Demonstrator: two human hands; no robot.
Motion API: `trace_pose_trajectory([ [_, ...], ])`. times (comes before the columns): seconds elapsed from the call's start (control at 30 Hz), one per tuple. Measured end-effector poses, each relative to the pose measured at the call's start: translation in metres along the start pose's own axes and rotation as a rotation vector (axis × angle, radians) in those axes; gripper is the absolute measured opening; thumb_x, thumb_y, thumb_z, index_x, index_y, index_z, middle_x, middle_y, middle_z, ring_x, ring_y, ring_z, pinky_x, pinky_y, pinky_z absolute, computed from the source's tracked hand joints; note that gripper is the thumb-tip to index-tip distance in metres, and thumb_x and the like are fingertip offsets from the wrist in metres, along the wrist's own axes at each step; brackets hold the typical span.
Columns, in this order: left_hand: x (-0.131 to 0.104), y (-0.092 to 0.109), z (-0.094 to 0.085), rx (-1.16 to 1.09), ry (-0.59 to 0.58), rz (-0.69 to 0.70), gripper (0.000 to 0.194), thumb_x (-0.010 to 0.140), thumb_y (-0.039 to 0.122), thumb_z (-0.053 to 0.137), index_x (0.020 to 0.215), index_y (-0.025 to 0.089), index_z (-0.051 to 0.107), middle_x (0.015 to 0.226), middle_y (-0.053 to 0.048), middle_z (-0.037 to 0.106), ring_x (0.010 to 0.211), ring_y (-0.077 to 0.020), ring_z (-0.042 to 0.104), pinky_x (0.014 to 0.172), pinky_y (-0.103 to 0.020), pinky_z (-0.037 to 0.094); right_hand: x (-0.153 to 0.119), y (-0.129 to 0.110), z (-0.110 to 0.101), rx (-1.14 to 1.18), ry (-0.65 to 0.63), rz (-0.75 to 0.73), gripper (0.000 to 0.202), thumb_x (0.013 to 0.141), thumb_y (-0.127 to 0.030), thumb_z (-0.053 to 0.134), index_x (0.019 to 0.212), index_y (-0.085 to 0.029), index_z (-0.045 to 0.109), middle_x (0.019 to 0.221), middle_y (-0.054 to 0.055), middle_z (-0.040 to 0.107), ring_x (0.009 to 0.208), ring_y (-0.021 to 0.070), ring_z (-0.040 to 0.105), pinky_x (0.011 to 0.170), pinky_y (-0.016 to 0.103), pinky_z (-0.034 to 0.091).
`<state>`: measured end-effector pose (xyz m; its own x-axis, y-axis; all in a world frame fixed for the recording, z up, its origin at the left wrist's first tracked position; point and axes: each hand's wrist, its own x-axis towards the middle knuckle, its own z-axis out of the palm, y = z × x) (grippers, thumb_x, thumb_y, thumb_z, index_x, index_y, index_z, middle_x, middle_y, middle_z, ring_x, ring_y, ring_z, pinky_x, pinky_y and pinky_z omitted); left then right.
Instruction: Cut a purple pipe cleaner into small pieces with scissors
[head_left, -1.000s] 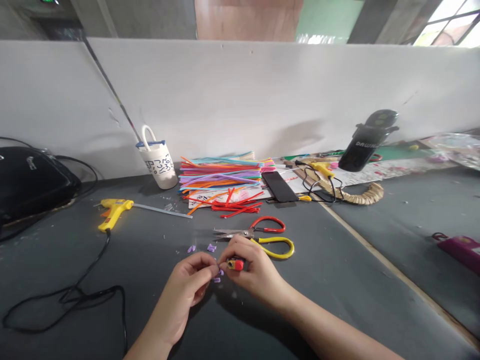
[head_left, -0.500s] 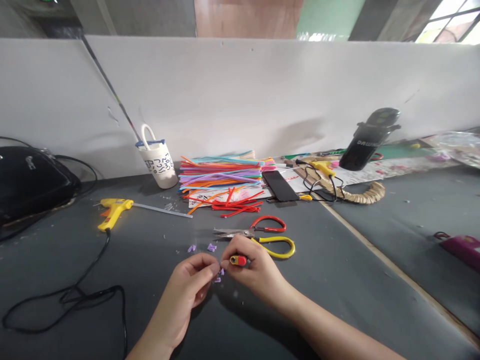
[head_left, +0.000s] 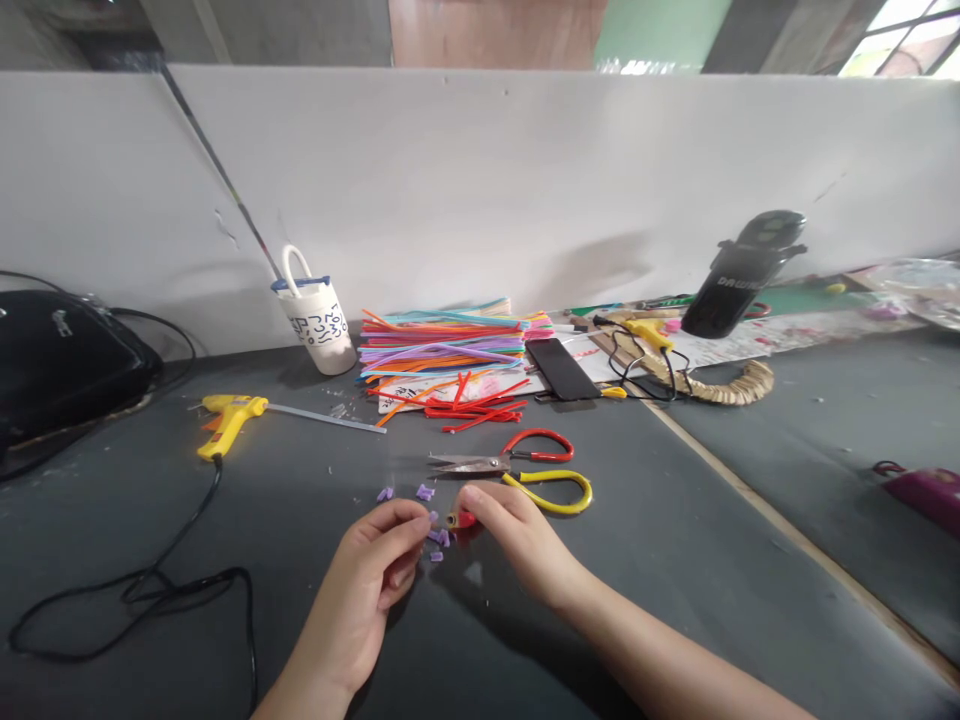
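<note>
Basically, dark tabletop (head_left: 300, 540) fills the lower frame, w/ a white wall (head_left: 450, 180) bounding it at the back & a tan strip (head_left: 750, 511) slanting to the lower-right corner. Most elbow room: btwn right forearm & that strip, + btwn left hand (head_left: 375, 565) & the black cord (head_left: 135, 575), lower left. Tighter up top: scissors (head_left: 491, 464) lie just above the right hand (head_left: 521, 545), metal blades slightly apart & pointing left, red & yellow loop handles to the right.

Left hand, lower centre: thumb & forefinger pinch a tiny purple bit (head_left: 433, 517), other fingers curled in. Right hand, just beside: fingers closed round a red lighter (head_left: 463, 520); exact finger placement partly hidden, can't tell.

Lighter sits just below mid-frame, btwn the hands. Brassy metal end faces left, twd the purple bit, red plastic behind; most of the body's hidden, so full long axis unclear.

Short, fuzzy-looking purple scraps (head_left: 426, 492) lie above & below the left fingertips. Upper centre: fuzzy craft sticks (head_left: 442, 345), multicoloured, stacked lengthwise L-R. Mid-left: yellow plastic glue gun (head_left: 232, 415), w/ translucent glue stick (head_left: 326, 418) poking out rightward.
</note>
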<state>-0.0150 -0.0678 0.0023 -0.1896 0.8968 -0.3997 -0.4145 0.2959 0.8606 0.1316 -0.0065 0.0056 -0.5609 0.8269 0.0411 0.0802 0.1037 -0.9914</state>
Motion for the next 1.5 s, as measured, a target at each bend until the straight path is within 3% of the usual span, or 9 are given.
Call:
trace_pose_trajectory([
  [0.17,0.000,-0.004,0.002,-0.149,-0.026,-0.087,0.008,0.066,0.018,0.069,0.064,0.014,0.062,0.049,0.006,0.045,0.037,-0.0009,0.024,0.033,-0.015,0.008,0.000,0.007,0.003,-0.066,0.092,0.048,0.049,0.087,-0.055,0.034,0.056,-0.018,0.044,0.055,-0.002,0.043,0.056,0.0119,0.039,0.055,0.024,0.030],
  [0.33,-0.001,-0.008,0.002,-0.215,-0.088,-0.116,0.014,0.070,0.017,0.067,0.060,0.014,0.058,0.049,0.006,0.043,0.038,-0.0012,0.021,0.033,-0.015,0.009,-0.004,0.008,0.004,-0.112,0.074,0.083,0.055,0.088,-0.059,0.027,0.055,-0.018,0.043,0.053,-0.002,0.041,0.053,0.0110,0.038,0.052,0.024,0.029],
  [0.67,-0.003,-0.007,0.006,-0.224,-0.064,-0.116,0.015,0.069,0.020,0.070,0.061,0.013,0.059,0.049,0.007,0.041,0.038,-0.0005,0.021,0.033,-0.013,0.010,-0.001,0.011,0.007,-0.103,0.124,0.189,0.053,0.084,-0.058,0.035,0.049,-0.018,0.040,0.045,-0.003,0.039,0.045,0.0095,0.035,0.045,0.023,0.025],
  [0.77,-0.003,-0.007,0.005,-0.224,-0.073,-0.114,0.015,0.069,0.020,0.070,0.062,0.013,0.059,0.050,0.007,0.042,0.038,-0.0002,0.021,0.032,-0.013,0.010,0.000,0.008,0.006,-0.111,0.131,0.120,0.050,0.085,-0.055,0.036,0.050,-0.019,0.038,0.047,-0.004,0.035,0.047,0.0097,0.034,0.046,0.023,0.025],
  [0.97,-0.003,-0.007,0.005,-0.222,-0.072,-0.099,0.015,0.072,0.019,0.067,0.061,0.014,0.057,0.050,0.007,0.040,0.038,-0.0008,0.021,0.033,-0.014,0.010,-0.002,0.007,0.007,-0.111,0.087,0.004,0.044,0.090,-0.049,0.031,0.061,-0.019,0.043,0.059,-0.002,0.043,0.057,0.0117,0.039,0.054,0.023,0.030],
  [1.23,-0.003,-0.008,0.005,-0.203,-0.065,-0.088,0.014,0.071,0.019,0.067,0.062,0.014,0.057,0.050,0.007,0.041,0.039,-0.0009,0.020,0.033,-0.015,0.008,-0.001,0.014,0.009,-0.120,0.079,0.172,0.057,0.085,-0.062,0.031,0.048,-0.019,0.037,0.044,-0.004,0.033,0.043,0.0087,0.031,0.043,0.022,0.022],
  [1.5,-0.002,-0.009,0.007,-0.145,-0.045,-0.045,0.017,0.073,0.022,0.065,0.061,0.014,0.055,0.051,0.007,0.040,0.040,-0.0015,0.018,0.034,-0.015,0.008,0.005,0.012,0.010,-0.152,0.023,0.255,0.056,0.089,-0.049,0.029,0.045,-0.017,0.043,0.042,-0.003,0.040,0.039,0.0078,0.035,0.045,0.022,0.027],
])
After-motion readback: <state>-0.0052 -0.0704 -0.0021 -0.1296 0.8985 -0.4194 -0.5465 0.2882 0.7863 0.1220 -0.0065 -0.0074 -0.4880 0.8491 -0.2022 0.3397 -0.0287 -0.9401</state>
